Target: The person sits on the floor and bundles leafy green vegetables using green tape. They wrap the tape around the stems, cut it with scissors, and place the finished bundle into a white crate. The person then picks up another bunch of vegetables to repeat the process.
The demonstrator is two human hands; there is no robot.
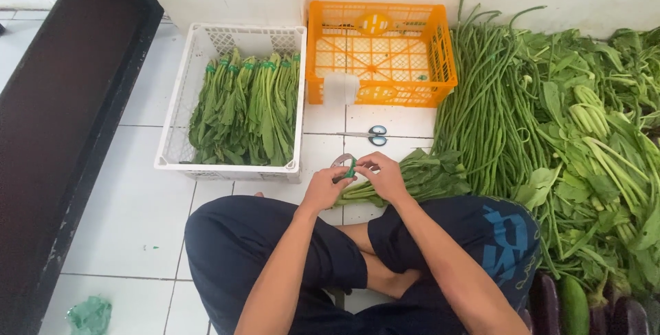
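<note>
Both hands, left hand [323, 188] and right hand [385, 178], were pinching a green band [351, 168] around the stems of a leafy green bunch [412, 180] on the white tiled floor [137, 211], fingers clenched on it. Binding appeared underway; finishing would call for a tight wrap. A white plastic crate [180, 101] held tied bunches.

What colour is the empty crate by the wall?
Orange, clearest in the head view, beside the white crate.

Both hands [354, 182] meet in front, fingers pinched (forearms angled inward).
</note>
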